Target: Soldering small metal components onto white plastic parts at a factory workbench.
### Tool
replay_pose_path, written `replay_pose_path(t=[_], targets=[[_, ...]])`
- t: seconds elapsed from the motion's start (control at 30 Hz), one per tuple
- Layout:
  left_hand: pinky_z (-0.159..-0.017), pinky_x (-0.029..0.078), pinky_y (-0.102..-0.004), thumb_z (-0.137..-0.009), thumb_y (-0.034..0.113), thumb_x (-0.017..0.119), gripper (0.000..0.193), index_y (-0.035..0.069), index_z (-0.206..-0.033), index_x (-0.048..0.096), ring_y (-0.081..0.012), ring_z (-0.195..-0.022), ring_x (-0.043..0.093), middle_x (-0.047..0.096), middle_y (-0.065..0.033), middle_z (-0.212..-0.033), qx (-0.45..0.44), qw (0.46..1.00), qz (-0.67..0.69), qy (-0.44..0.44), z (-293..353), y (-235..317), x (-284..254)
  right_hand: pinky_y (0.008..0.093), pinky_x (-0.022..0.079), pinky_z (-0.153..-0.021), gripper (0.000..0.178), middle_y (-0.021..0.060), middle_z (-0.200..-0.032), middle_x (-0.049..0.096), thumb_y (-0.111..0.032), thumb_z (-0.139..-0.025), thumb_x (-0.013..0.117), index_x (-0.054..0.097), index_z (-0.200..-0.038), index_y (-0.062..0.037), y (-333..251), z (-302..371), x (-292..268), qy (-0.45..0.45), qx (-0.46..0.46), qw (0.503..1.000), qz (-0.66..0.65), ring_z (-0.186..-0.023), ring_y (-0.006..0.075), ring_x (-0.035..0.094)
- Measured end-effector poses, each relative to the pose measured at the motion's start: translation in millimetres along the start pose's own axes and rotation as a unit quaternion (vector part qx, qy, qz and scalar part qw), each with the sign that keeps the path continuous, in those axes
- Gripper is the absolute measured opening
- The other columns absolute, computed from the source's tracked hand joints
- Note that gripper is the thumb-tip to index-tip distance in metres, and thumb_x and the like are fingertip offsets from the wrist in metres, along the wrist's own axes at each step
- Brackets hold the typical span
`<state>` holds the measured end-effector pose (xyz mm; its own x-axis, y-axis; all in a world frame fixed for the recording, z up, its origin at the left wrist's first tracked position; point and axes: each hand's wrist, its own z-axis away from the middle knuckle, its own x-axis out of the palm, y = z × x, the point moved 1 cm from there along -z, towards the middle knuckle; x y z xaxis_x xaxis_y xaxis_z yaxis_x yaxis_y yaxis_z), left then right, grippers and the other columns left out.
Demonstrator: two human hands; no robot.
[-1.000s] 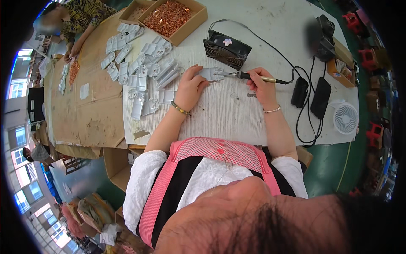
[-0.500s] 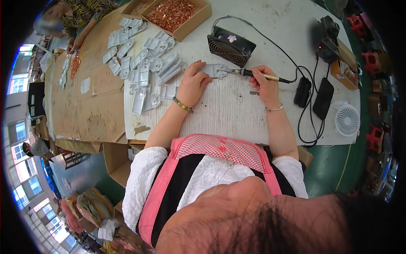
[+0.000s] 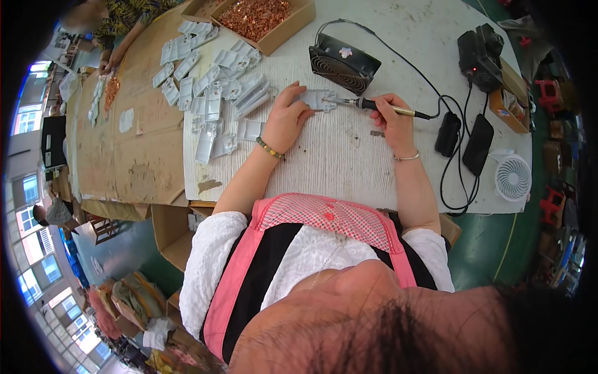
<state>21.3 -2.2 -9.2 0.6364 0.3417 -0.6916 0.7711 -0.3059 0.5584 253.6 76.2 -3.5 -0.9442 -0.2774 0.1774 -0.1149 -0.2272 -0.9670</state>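
Between the thumb and fingers of my left hand (image 3: 286, 119) is a light grey plastic housing (image 3: 318, 98), lying on the white tabletop. My right hand (image 3: 395, 122) is closed round the handle of a soldering iron (image 3: 367, 104), held almost level. Its tip meets the right end of the housing, where small metal parts sit; the exact contact is too small to make out. Just beyond stands a black fan (image 3: 344, 63) with a round grille. To the left of my left hand lies a loose pile of similar grey housings (image 3: 213, 103).
A cardboard box (image 3: 293, 33) of small copper-coloured parts stands at the back. At right are a black unit (image 3: 481, 57) with a red light, black power adapters (image 3: 478, 144), cables and a small white fan (image 3: 512, 177). A co-worker's hand (image 3: 109, 65) is at far left.
The view has shifted slightly. Both hands keep their grips, and the iron's tip stays at the right end of the housing.
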Motion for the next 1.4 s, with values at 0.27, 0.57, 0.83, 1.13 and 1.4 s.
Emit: replay_pose_path(t=[0.27,0.57,0.83,1.13,1.4], targets=[[-0.089,0.041,-0.0389,-0.066,0.004,0.067,0.014,0.000,-0.071,0.055,-0.0343,-0.111,0.046,0.052,-0.0153,-0.108,-0.001,1.000,0.025,-0.001,-1.3,0.1,1.1,0.0146,0.036,-0.046,0.017,0.0020,-0.063,0.056,-0.019,-0.084,0.056,0.060,-0.085,-0.0027,0.3,0.2,0.5,-0.026,0.002,0.999,0.023,-0.050,0.0040,0.046],[-0.088,0.042,-0.0385,-0.065,0.002,0.068,0.014,0.000,-0.071,0.055,-0.0349,-0.111,0.046,0.052,-0.0157,-0.108,-0.004,1.000,0.029,0.001,-0.9,0.0,2.2,0.0146,0.036,-0.045,0.017,0.0019,-0.063,0.057,-0.019,-0.084,0.055,0.060,-0.085,-0.0032,0.6,1.0,0.4,-0.029,-0.002,0.999,0.035,-0.051,0.0039,0.047],[-0.092,0.037,-0.0396,-0.069,0.015,0.067,0.016,0.006,-0.078,0.058,-0.0330,-0.116,0.040,0.050,-0.0128,-0.112,0.002,0.999,-0.032,-0.029,-2.0,12.1,-15.5,0.0151,0.036,-0.046,0.017,0.0015,-0.064,0.056,-0.020,-0.085,0.054,0.059,-0.086,-0.0039,0.5,0.8,-0.2,-0.006,-0.004,1.000,-0.003,-0.052,0.0038,0.046],[-0.079,0.034,-0.0386,-0.064,0.013,0.067,0.014,0.009,-0.076,0.062,-0.0253,-0.092,0.045,0.052,-0.0038,-0.092,-0.116,0.951,-0.284,-0.023,8.4,-5.0,-65.3,0.0168,0.037,-0.046,0.017,0.0033,-0.064,0.057,-0.020,-0.083,0.057,0.059,-0.082,-0.0026,3.7,-2.6,-5.9,0.001,-0.013,0.998,-0.068,-0.052,0.0057,0.048],[-0.074,0.040,-0.0361,-0.065,0.008,0.067,0.014,0.006,-0.076,0.060,-0.0251,-0.086,0.050,0.052,-0.0052,-0.091,-0.088,0.961,-0.263,-0.009,9.3,-6.7,-73.2,0.0163,0.037,-0.046,0.016,0.0034,-0.064,0.057,-0.018,-0.083,0.056,0.060,-0.084,-0.0025,5.6,-4.2,-7.5,0.004,-0.028,0.997,-0.078,-0.052,0.0058,0.048]])
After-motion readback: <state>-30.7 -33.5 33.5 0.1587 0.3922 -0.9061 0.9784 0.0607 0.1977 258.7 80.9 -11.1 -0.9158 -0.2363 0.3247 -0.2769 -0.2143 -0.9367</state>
